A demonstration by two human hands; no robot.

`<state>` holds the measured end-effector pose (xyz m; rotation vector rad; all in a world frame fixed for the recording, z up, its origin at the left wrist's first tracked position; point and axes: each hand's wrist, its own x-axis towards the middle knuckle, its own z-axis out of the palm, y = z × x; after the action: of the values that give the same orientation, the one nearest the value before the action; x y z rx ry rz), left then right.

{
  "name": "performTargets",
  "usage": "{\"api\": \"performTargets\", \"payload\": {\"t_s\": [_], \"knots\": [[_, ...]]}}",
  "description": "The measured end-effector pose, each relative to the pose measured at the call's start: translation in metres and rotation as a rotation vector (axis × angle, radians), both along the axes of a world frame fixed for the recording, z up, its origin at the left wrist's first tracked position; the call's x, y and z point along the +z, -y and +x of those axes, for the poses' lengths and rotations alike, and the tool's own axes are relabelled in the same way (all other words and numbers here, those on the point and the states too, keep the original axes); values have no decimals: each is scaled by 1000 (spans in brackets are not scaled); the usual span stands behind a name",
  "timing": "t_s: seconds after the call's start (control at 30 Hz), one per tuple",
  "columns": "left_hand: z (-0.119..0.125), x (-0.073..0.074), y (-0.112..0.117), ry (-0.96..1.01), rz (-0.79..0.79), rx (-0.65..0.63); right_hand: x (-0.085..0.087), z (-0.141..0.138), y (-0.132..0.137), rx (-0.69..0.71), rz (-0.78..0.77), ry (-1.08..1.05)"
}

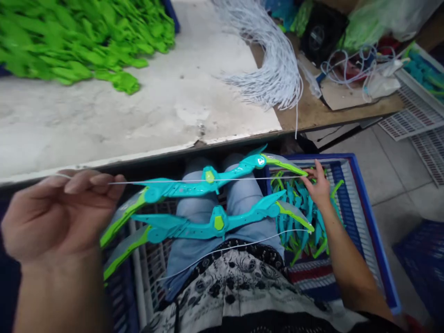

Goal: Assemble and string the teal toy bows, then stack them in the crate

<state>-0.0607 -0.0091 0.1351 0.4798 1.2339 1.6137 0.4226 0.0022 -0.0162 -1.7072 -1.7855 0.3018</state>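
Two turquoise toy bows with lime-green limb tips lie across my lap. My left hand (62,212) is closed on a white string (243,179), which runs taut above the upper bow (189,188) to that bow's right tip. At this tip, my right hand (317,185) pinches the green limb end where the string meets it. Closer to my body rests the lower bow (197,229), a loose white string (215,250) hanging from its right tip and trailing leftward over my clothes. My left hand hovers over the left limbs and partly hides them.
A worktable (166,115) spans the front, bearing a heap of green parts (86,41) and a bundle of white strings (277,60). Right of my lap, a blue-rimmed crate (376,259) holds turquoise-and-green bows (294,208). A dark fan-like device (321,32) stands at back right.
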Motion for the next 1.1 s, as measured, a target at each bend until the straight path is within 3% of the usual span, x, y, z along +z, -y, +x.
{"api": "performTargets", "payload": {"t_s": [0.07,0.13,0.2,0.27,0.37,0.47,0.53,0.6,0.7,0.87,1.0,1.1], "knots": [[0,-1,14,41,1,46,0,1,-3,-6,20,57],[10,-10,24,45,-65,4,5,-6,-9,-22,68,173],[26,-24,32,49,-126,-47,15,-27,-16,-35,154,275],[43,-38,38,65,-147,-62,29,-66,-21,31,231,284],[63,-50,48,73,-134,-136,42,-153,-25,432,210,227],[73,-51,57,28,-96,-296,38,-244,-25,901,98,336],[76,-48,60,3,-65,-363,31,-287,-27,1033,30,479],[76,-46,61,9,-58,-360,25,-311,-33,1042,-10,596],[70,-45,62,42,-69,-268,25,-313,-48,1015,-3,670],[35,-46,70,47,-114,11,38,-279,-74,1088,-65,582],[-7,-47,69,-138,-156,324,43,-265,-85,1124,-188,430],[-33,-49,61,-266,-175,424,42,-261,-88,1114,-251,366]]}}
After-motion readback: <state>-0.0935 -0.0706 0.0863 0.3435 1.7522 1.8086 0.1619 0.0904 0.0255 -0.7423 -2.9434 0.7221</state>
